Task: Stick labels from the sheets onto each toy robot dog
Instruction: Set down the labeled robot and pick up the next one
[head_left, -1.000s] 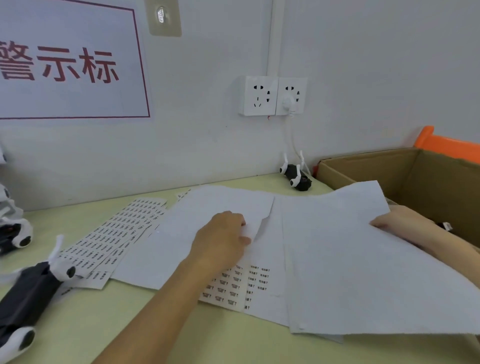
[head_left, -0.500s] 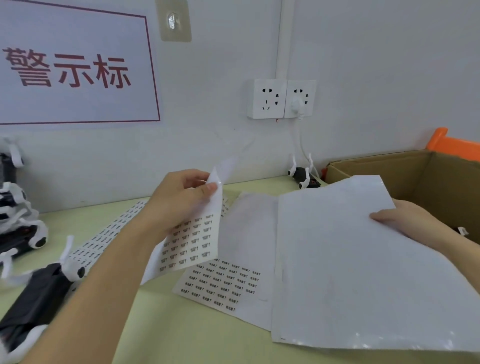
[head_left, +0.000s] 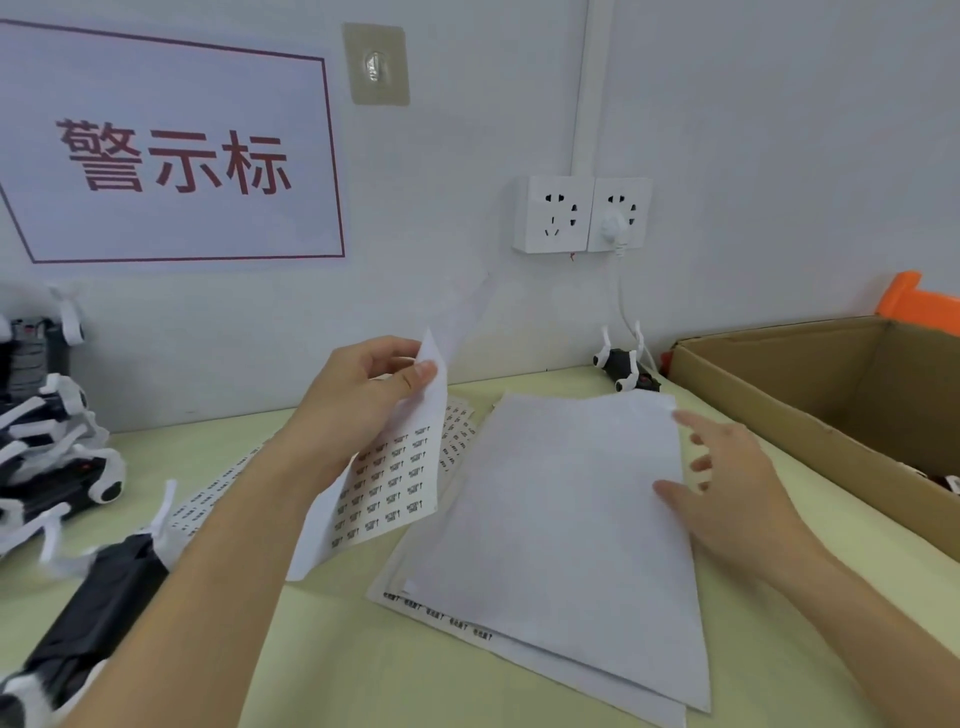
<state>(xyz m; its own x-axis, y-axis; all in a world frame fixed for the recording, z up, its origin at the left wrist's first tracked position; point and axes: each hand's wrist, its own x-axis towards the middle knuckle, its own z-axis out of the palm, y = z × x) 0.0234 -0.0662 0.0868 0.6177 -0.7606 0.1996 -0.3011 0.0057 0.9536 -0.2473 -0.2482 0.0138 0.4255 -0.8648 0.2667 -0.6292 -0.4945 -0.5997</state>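
- Since the frame half a second before, my right hand had let go of the blank sheet's far edge, and that blank sheet had settled flat on the table at centre frame; my left hand had kept the label sheet lifted at much the same height.
- My left thumb and fingers pinched the top corner of that sheet, left of centre, so it hung curled with its printed labels facing me.
- My right hand hovered with fingers spread and relaxed, holding nothing, the fingertips on or just above the blank sheet's right edge; I could not tell which.
- More label sheets lay flat behind my left forearm, and another peeked from under the blank one at lower centre.
- A toy robot dog, black-bodied with white legs, lay at lower left, with more dogs heaped at the left edge and a small one by the wall.
- Risk, as I judged it: a thin, floppy sheet held by one corner could crease or slip, and small labels could lift crooked or stick to each other.
- The paper looked matte and limp; the dogs looked like hard, smooth plastic; a stiff cardboard box sat at right.
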